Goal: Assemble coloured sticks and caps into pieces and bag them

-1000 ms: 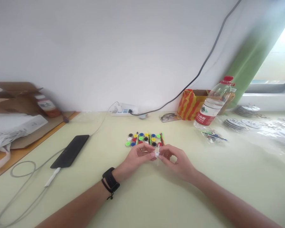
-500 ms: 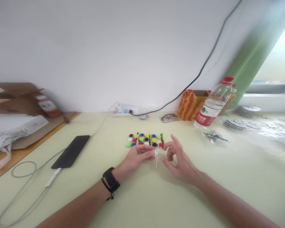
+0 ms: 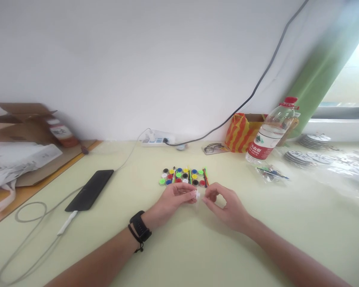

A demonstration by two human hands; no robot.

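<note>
My left hand (image 3: 178, 196) is closed, pinching a small white, see-through plastic piece (image 3: 197, 194) between thumb and fingertips. Below that piece, a thin white stick is only a faint blur. My right hand (image 3: 224, 203) is just to the right, its fingers curled in and the thumb tip close to them; nothing shows between them. Beyond both hands lie rows of small round coloured discs (image 3: 178, 175), green, yellow, blue, red, black and white. Thin coloured sticks (image 3: 206, 176) lie among and beside these discs.
A black phone (image 3: 89, 190) on a cable lies left, near a cardboard box (image 3: 26, 119). By the wall are a power strip (image 3: 155, 141), glasses (image 3: 214, 148), a striped bag (image 3: 241, 133) and a large water bottle (image 3: 267, 137). Right are a small plastic packet (image 3: 271, 173) and stacked discs (image 3: 297, 156).
My right hand's raised index finger has curled down toward the thumb. The thin white stick, sharp and upright before, is now blurred. My left hand stays nearly in place.
</note>
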